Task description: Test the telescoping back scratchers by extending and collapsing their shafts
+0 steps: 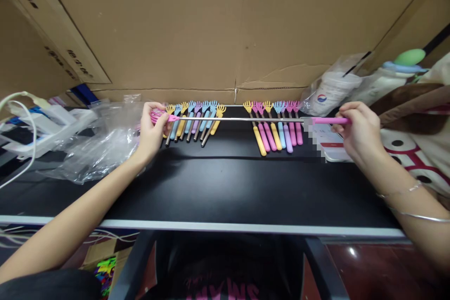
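Observation:
A pink back scratcher [242, 119] with a long, thin metal rod stretches level between my hands, above the black table. My left hand [153, 126] closes around its pink claw head. On the other end, my right hand [359, 129] pinches the pink handle. Behind and below the rod lies a left group of back scratchers [193, 119] in yellow, blue and purple, several with metal rod ends pointing toward me. To the right, a second group of back scratchers [276, 126] in yellow, pink, blue and purple lies with claws toward the cardboard.
Clear plastic bags [101, 145] and a white power strip [59, 126] lie at left. A phone [333, 143], a bagged cup [332, 91] and a plush-like bag [415, 136] are at right. A cardboard wall [211, 23] stands behind; an open box [121, 258] sits below.

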Action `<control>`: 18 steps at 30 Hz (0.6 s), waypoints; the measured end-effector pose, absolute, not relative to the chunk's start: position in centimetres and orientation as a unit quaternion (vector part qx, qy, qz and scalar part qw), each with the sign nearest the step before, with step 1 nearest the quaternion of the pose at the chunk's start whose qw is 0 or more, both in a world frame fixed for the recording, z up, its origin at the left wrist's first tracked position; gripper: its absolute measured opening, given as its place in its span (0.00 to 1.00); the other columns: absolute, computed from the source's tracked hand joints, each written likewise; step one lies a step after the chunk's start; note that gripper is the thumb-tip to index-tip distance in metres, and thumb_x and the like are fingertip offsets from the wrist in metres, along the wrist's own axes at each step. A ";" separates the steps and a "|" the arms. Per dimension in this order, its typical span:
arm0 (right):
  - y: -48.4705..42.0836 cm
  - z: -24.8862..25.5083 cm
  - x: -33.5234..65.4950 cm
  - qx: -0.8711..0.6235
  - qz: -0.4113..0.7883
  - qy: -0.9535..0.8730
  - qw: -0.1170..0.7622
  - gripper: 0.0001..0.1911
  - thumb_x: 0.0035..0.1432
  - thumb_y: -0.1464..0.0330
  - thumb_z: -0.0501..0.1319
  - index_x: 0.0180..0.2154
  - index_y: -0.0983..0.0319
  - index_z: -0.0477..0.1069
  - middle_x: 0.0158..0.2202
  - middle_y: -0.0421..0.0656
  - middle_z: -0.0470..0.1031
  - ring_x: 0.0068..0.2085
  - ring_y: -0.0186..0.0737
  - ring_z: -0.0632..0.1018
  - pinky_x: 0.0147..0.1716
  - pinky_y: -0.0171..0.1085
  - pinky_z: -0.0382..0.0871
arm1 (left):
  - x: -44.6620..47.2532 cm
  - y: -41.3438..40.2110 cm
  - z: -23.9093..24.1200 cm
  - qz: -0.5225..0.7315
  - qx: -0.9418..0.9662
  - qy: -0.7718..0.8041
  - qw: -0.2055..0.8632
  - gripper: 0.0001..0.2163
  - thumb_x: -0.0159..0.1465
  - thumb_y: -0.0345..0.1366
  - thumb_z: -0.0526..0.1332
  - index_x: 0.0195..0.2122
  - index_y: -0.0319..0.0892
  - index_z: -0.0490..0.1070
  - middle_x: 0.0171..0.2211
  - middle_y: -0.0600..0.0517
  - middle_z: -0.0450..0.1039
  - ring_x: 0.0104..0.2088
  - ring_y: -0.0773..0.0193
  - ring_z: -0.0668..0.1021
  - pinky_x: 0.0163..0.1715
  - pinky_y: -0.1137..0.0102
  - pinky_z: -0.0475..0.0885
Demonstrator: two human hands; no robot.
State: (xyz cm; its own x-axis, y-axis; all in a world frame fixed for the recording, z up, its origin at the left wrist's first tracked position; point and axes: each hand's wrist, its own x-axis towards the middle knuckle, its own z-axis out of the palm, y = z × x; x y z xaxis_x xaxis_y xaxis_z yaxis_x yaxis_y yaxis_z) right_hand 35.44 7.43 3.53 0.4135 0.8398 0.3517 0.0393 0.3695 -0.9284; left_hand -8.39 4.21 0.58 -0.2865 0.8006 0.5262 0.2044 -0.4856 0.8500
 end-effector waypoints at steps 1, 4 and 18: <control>7.4 3.6 35.5 -0.481 0.286 -0.455 0.692 0.06 0.35 0.76 0.55 0.22 0.61 0.64 0.14 0.33 0.60 0.14 0.27 0.59 0.12 0.29 0.50 | -8.4 4.2 0.5 0.655 0.557 0.456 0.229 0.18 0.52 0.46 0.65 0.35 0.44 0.59 0.16 0.59 0.61 0.14 0.71 0.64 0.13 0.76 0.59; 7.5 3.7 35.5 -0.482 0.274 -0.450 0.700 0.06 0.35 0.76 0.54 0.21 0.61 0.64 0.13 0.33 0.59 0.13 0.27 0.58 0.11 0.29 0.50 | -8.4 4.3 0.5 0.636 0.572 0.461 0.235 0.19 0.52 0.46 0.65 0.36 0.44 0.58 0.16 0.59 0.63 0.14 0.70 0.64 0.13 0.75 0.61; 7.5 3.7 35.8 -0.483 0.228 -0.452 0.714 0.05 0.35 0.75 0.55 0.21 0.61 0.64 0.13 0.34 0.60 0.12 0.28 0.59 0.08 0.30 0.47 | -8.7 4.0 0.8 0.604 0.617 0.446 0.236 0.17 0.53 0.42 0.63 0.37 0.45 0.57 0.16 0.60 0.60 0.12 0.70 0.64 0.13 0.75 0.59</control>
